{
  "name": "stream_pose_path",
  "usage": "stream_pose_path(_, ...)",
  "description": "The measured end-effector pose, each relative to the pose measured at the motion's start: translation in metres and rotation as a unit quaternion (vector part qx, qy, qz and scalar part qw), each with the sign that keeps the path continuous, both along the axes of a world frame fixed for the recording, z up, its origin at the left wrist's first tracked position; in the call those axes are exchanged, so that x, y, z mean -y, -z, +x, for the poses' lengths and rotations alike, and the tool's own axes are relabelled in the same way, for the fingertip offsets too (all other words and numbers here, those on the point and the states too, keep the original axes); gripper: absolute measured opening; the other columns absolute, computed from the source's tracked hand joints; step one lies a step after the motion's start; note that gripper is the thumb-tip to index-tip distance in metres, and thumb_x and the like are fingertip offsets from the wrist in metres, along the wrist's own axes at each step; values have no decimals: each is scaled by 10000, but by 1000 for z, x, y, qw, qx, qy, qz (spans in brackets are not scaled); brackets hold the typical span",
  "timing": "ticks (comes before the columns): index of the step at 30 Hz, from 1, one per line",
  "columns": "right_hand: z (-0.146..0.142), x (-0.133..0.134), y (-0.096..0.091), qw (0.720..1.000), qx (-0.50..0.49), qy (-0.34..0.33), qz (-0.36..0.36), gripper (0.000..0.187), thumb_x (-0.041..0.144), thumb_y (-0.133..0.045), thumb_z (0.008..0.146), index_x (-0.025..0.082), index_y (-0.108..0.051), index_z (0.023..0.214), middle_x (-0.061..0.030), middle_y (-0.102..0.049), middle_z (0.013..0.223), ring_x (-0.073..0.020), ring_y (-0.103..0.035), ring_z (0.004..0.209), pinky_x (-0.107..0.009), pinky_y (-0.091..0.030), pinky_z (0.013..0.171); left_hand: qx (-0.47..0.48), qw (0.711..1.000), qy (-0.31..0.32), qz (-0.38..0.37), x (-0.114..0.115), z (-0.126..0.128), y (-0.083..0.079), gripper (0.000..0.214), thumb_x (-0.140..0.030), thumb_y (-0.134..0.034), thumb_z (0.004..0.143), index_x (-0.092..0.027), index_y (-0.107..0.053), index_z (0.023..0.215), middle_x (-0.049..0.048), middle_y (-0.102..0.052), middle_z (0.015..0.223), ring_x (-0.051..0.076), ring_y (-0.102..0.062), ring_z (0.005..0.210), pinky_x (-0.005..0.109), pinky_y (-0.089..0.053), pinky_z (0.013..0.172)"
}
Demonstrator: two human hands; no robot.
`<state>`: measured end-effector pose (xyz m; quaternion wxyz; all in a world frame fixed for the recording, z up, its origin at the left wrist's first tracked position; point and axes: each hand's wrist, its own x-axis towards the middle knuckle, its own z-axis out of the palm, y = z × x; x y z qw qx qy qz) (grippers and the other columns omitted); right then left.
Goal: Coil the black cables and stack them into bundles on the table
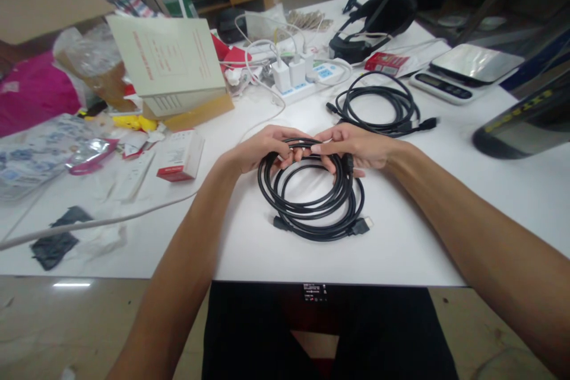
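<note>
From the head view, the left hand (276,147) and the right hand (354,145) meet at the far side of a round, several-turn coil of glossy black cable (307,210). Each grip is closed on that bundle: the left pinches the loops between thumb and curled fingers, and the right lays its thumb across them with the fingers beneath. The near part of the coil hangs toward the person, over the middle of the white, smooth-topped table (401,219). A chunky black plug (349,164) sits at the coil's right side, just beside the right fingers.

Below and partly hidden by it, a second black cable ring (320,235) lies on the table, with a black, silver-tipped connector (360,226) at its near right. Whether the two touch is hard to tell. A third loose black cable coil (378,108) rests farther off, beyond the right hand.

The step in hand appears to be gathering and evening the turns. As a judgement, the next move calls for one grip keeping the bundle pinched while the other tidies the loose plug end, without snagging the ring underneath.
</note>
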<state>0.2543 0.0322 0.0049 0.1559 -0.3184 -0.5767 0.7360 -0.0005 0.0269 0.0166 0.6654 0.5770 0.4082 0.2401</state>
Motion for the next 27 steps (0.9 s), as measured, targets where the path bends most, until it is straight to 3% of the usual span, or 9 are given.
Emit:
stream_pose_path(3,6,-1,-3,997,20,-74,-6,479,492,-886,823,167,-778,1158,-19,-730,672,-113,-583,442,-189,-392,325,-13,998,64,0,3,-1,-1,529,-111,-789,692,-128,-823,1220,74,-754,755,237,-723,654,377,-638,679)
stream_pose_path(8,11,1,-11,992,60,-104,-35,513,474,-930,761,151,-787,1133,-42,-757,706,-141,-626,478,-204,-401,330,6,990,141,16,3,-1,-1,542,-202,-866,748,-181,-807,1287,85,-787,835,235,-736,715,364,-633,701)
stream_pose_path(11,12,2,-14,988,76,-121,-51,535,467,-945,735,162,-776,1141,-47,-773,739,-161,-669,525,-209,-427,343,14,990,136,45,3,1,-2,485,-213,-908,731,-178,-831,1209,116,-813,967,243,-762,835,361,-632,771)
stream_pose_path(15,15,3,-17,987,97,-113,-56,458,452,-964,714,164,-790,1024,-45,-770,726,-153,-657,507,-209,-422,344,37,990,104,84,2,6,0,521,-144,-972,631,-173,-842,1135,152,-805,1186,314,-750,1159,438,-576,1056)
stream_pose_path(19,19,0,-16,989,101,-108,-17,513,547,-951,717,134,-815,988,-75,-762,717,-132,-598,450,-230,-429,357,80,988,101,84,2,13,6,596,-101,-998,565,-162,-832,1135,178,-776,1280,344,-702,1299,474,-497,1179)
stream_pose_path(22,18,-4,-10,992,92,-68,60,648,754,-841,748,114,-812,850,-114,-741,681,-130,-554,421,-255,-410,359,95,988,96,77,3,17,6,580,-72,-993,549,-158,-841,1102,178,-787,1257,364,-675,1352,492,-462,1225)
stream_pose_path(24,15,-6,-4,985,92,7,144,699,822,-771,773,126,-763,701,-110,-690,595,-126,-509,398,-266,-366,355,86,991,79,70,4,18,4,570,-52,-993,529,-162,-850,1070,170,-807,1203,384,-695,1320,521,-482,1208)
stream_pose_path(27,7,-8,7,937,116,157,291,683,783,-721,855,151,-678,599,-46,-541,457,-96,-403,396,-271,-267,387,71,992,75,68,5,18,1,538,-49,-995,529,-168,-862,1037,165,-823,1163,388,-724,1271,529,-513,1178)
